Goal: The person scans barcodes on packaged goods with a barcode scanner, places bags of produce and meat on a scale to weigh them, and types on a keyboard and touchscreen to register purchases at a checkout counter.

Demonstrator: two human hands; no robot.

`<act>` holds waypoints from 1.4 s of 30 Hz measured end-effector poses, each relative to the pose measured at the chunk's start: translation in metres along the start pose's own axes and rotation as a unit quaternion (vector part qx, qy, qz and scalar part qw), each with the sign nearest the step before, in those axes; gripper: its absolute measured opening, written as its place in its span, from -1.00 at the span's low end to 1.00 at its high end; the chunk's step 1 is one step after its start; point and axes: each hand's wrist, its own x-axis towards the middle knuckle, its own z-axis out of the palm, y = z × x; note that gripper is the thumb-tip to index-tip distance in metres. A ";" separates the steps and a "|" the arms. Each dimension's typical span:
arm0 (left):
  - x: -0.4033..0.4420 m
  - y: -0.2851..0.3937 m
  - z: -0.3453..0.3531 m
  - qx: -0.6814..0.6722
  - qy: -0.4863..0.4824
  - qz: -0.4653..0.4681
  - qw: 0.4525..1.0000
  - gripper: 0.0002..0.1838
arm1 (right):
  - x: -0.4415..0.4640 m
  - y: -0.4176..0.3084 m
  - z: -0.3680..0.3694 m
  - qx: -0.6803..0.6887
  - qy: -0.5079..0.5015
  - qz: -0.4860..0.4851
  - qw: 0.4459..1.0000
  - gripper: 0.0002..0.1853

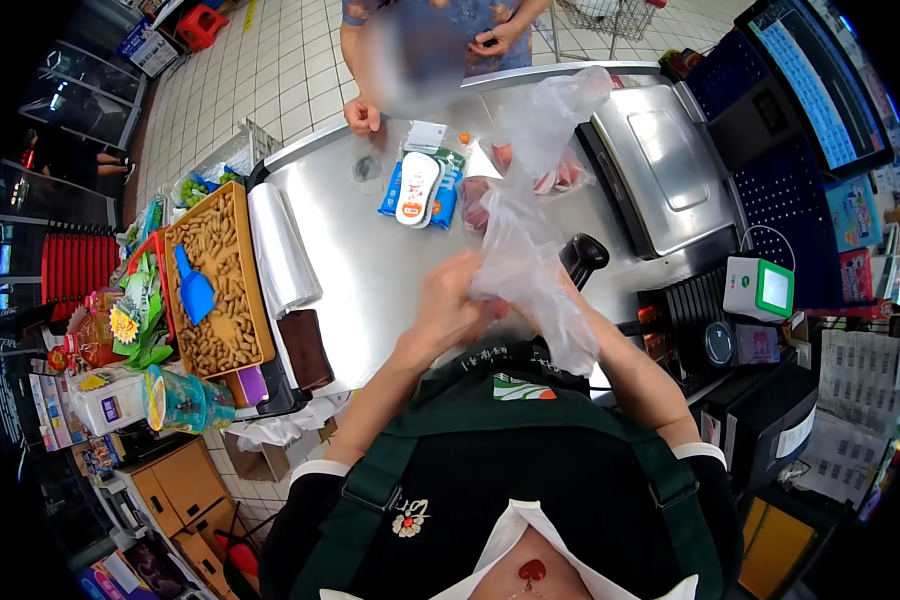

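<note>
A thin, translucent plastic bag (535,285) hangs crumpled between my two hands, close to my apron. My left hand (452,300) has its fingers closed on the bag's left side, somewhat blurred. My right hand (535,305) is mostly covered by the bag, and its fingers cannot be made out. Just beyond them on the metal counter (350,250) lie a blue package with white insole-like shapes (418,190) and clear bags of reddish food (560,175). Another translucent bag (545,115) spreads over the food. A black handheld scanner (583,258) is right of my hands.
A tray of peanuts (210,280) with a blue scoop (194,287) and a plastic roll (282,245) stand at left. On the right are a metal-topped scale (665,165), a monitor (820,85) and a green-and-white device (760,287). Another person (500,35) stands across the counter.
</note>
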 end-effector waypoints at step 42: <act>-0.076 -0.104 -0.034 -0.127 0.252 -0.308 0.909 -0.71 | 0.041 0.159 -0.049 0.327 0.211 0.450 0.804 -0.49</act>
